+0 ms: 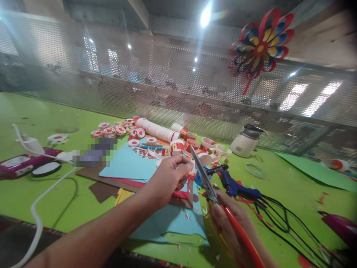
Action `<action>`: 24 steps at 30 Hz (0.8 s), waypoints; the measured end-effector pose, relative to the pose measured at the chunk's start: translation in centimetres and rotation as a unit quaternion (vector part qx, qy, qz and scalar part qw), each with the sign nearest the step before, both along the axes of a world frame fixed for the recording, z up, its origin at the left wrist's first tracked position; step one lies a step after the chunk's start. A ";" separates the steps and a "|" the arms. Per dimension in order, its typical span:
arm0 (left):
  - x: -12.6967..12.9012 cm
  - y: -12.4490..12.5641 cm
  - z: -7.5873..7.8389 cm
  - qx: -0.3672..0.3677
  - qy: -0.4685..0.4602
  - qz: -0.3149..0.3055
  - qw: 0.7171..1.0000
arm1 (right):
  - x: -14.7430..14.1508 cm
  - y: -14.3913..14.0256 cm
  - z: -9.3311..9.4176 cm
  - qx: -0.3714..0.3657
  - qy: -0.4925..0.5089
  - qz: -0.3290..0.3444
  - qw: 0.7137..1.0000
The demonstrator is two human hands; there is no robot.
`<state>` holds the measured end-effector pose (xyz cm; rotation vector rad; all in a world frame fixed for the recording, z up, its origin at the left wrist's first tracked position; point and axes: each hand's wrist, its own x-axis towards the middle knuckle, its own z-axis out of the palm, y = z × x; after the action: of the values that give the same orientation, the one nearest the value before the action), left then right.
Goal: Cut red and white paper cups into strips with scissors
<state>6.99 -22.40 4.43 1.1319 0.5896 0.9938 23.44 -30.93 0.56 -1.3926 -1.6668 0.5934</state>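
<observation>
**Scissors open at the paper strip**

My left hand (167, 176) is closed in a pinch: thumb and fingertips (186, 162) pressed together on a thin red-and-white paper strip (190, 182) that hangs down from them. My right hand (231, 219) is wrapped shut around the red handles of the scissors (208, 182). Their blades stand parted, tips pointing up and away, just right of my left fingertips and close beside the strip; I cannot tell whether a blade touches it.

Below my left fingers lie sheets of blue paper (131, 163) on the green table (41, 190), with red and brown sheets under them. Just past my right fingers lies a blue glue gun (237, 186), its black cords trailing to the right. Beyond my left fingertips sits a heap of red-and-white paper rings (192, 143) and a white roll (154, 129). Farther right of those stands a white pot (245, 143). High above my right hand, a paper flower (260, 46) hangs on the mesh wall.
</observation>
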 end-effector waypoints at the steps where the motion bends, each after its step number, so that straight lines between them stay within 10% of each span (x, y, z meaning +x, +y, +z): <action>1: 0.0 0.0 -0.1 0.002 -0.001 0.001 1.000 | 0.0 0.0 0.1 -0.003 0.000 0.000 1.000; 24: 0.2 0.6 -0.5 0.049 0.036 0.040 0.997 | 2.1 -0.1 -0.2 -0.098 -0.403 -0.026 0.910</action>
<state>7.18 -21.78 3.94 1.2437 0.6547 1.0632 25.51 -31.00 0.41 -1.9915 -2.2318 0.1388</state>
